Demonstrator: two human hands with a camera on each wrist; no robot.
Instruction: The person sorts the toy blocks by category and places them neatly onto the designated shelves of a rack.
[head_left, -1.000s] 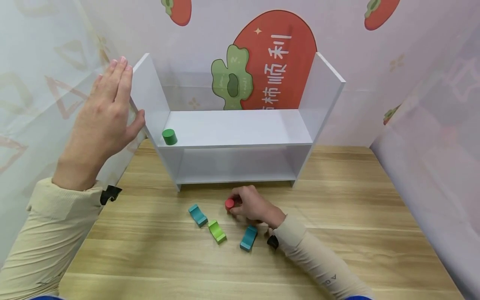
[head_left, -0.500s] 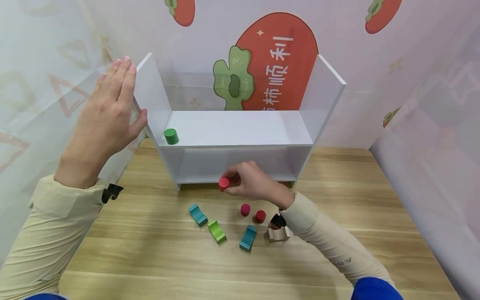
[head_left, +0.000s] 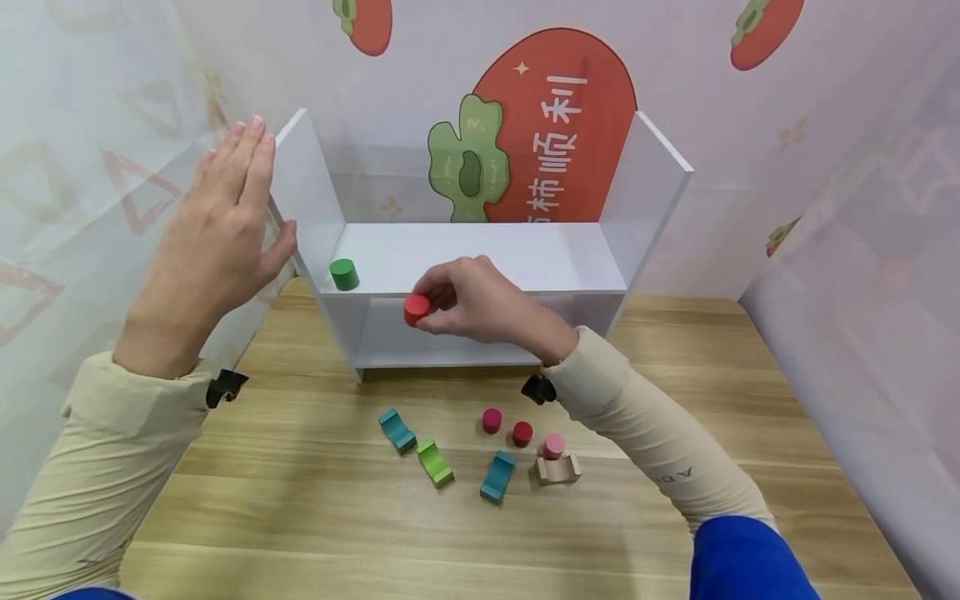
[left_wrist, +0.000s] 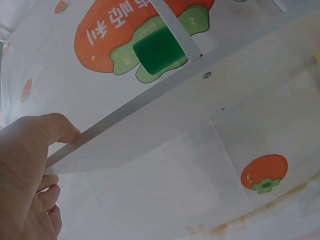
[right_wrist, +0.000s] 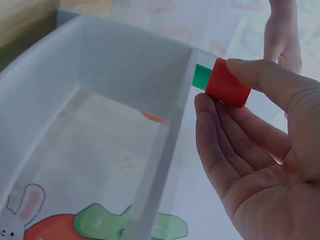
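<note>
Red wooden-looking cylinder (head_left: 416, 310) pinched in right hand (head_left: 480, 302), left hand (head_left: 213, 237) straight-fingered: we risk dropping it by clipping the white oblong shelf (head_left: 525, 246).

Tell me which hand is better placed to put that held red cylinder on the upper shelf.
Probably the right hand: it pinches the red cylinder in front of the shelf unit. The left hand touches the side panel, holding no cylinder.
</note>
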